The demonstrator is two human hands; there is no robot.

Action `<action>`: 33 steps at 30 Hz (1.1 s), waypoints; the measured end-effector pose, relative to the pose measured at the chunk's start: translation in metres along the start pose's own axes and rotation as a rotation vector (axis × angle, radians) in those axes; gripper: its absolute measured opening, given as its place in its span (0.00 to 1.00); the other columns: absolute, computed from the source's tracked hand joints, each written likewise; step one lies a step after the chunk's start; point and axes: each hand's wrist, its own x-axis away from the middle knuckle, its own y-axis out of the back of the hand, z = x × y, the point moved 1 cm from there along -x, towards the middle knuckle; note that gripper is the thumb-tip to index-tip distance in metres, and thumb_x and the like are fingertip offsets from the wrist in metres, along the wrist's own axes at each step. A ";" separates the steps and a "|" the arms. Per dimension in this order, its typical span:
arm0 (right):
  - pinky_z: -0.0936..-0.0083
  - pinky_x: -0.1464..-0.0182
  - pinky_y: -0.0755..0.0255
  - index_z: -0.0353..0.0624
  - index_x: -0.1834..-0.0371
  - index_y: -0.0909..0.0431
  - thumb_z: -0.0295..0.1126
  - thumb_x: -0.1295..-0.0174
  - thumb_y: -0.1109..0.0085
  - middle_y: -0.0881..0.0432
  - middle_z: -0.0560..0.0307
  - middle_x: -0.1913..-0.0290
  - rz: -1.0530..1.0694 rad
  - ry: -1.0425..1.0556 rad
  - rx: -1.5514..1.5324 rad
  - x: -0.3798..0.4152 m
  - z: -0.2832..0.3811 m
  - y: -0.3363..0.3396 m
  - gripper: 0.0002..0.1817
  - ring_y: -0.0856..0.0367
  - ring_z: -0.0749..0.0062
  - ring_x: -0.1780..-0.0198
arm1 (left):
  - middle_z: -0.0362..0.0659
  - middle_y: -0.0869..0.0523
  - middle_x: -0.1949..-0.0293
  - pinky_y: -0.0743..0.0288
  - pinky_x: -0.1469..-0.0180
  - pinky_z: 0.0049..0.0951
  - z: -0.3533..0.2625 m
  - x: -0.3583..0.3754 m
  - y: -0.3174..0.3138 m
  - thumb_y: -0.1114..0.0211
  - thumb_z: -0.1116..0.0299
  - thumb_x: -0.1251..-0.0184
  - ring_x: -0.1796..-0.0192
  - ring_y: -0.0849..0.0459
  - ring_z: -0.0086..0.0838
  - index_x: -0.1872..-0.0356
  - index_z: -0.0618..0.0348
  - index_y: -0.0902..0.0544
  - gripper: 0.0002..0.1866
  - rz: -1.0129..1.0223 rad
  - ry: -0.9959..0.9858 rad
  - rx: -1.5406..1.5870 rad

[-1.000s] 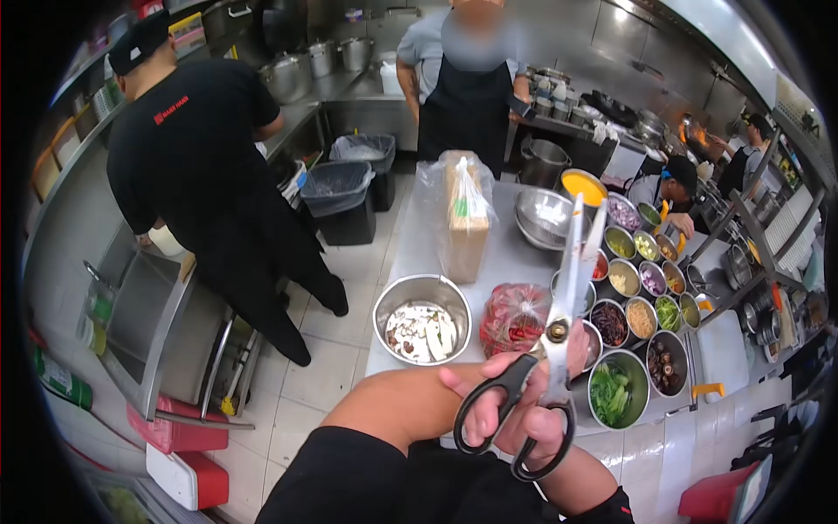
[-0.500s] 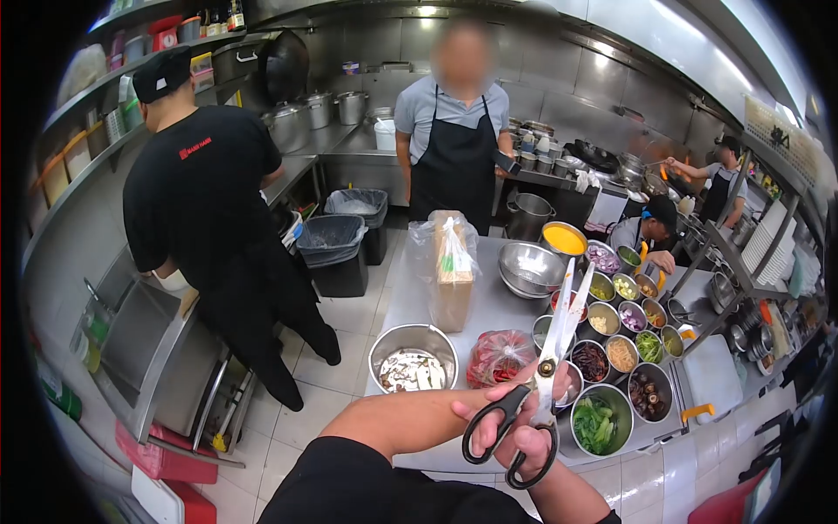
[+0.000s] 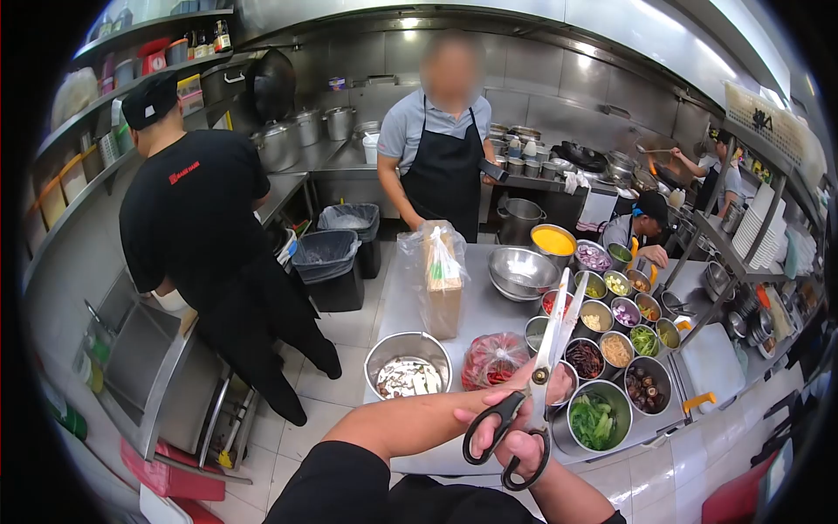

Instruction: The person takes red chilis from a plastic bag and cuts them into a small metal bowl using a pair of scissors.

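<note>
Large scissors (image 3: 543,371) with black handle loops point upward over the table, their long silver blades slightly apart. My right hand (image 3: 524,447) closes around the handles, with fingers in the loops. My left hand (image 3: 517,381) crosses from the left and rests against the scissors near the pivot; its fingers are partly hidden behind the metal. Just beyond it lies a clear plastic bag (image 3: 494,360) of red pieces, probably chillies. Beside my hands stands a steel pot of leafy greens (image 3: 599,419). A wide steel pot (image 3: 407,341) with scraps inside sits to the left.
A tall carton in plastic (image 3: 443,301) stands on the steel table (image 3: 393,301). Steel bowls (image 3: 524,269) and several pots of chopped ingredients fill the right side. A co-worker in an apron (image 3: 445,157) stands opposite; another (image 3: 209,210) works at left. Bins (image 3: 327,262) stand behind.
The view has shifted slightly. The co-worker opposite has leaned and lowered an arm toward the wrapped carton. My hands and the scissors keep nearly the same pose, the blades still parted.
</note>
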 end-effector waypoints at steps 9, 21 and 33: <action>0.56 0.29 0.37 0.35 0.35 0.37 0.36 0.40 0.37 0.20 0.54 0.67 -0.053 0.002 -0.079 0.002 0.001 -0.008 0.32 0.18 0.68 0.64 | 0.39 0.16 0.71 0.32 0.54 0.37 -0.018 -0.011 0.016 0.41 0.67 0.41 0.67 0.15 0.29 0.66 0.51 0.19 0.05 0.141 -0.068 0.088; 0.72 0.62 0.22 0.31 0.42 0.34 0.45 0.41 0.36 0.22 0.54 0.77 -0.729 0.224 0.545 0.099 0.090 0.071 0.33 0.21 0.68 0.77 | 0.53 0.19 0.51 0.22 0.56 0.45 0.044 -0.015 0.185 0.38 0.68 0.40 0.48 0.18 0.43 0.51 0.58 0.22 0.16 0.863 0.164 0.208; 0.81 0.71 0.29 0.32 0.39 0.35 0.41 0.34 0.44 0.27 0.59 0.75 -0.986 0.215 0.562 0.140 0.101 0.087 0.27 0.27 0.76 0.75 | 0.45 0.20 0.76 0.36 0.71 0.32 -0.022 -0.023 0.329 0.40 0.63 0.50 0.73 0.25 0.31 0.74 0.61 0.17 0.12 0.140 -0.062 0.146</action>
